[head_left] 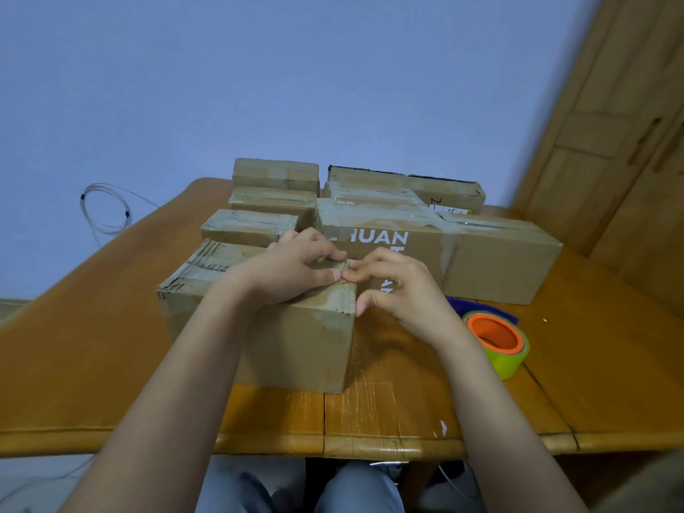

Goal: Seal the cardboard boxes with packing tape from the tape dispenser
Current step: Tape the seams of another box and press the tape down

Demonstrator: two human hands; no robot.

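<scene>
Carefully, I had the left hand (pixel 296 270) pressing the nearest cardboard box (pixel 281 327) on the counter (pixel 592 383), while the right hand (pixel 398 290) pinched its corner tape—rub outward, firmly—tape dispenser (pixel 496 336) just right.

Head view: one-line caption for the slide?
Both hands, left hand and right hand, press at the top edge of the nearest cardboard box; the tape dispenser lies on the table.

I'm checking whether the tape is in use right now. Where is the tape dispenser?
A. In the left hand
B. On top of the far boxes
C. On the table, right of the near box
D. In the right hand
C: the tape dispenser lies on the table, untouched, beside the right hand; both hands work at the near box.
</scene>
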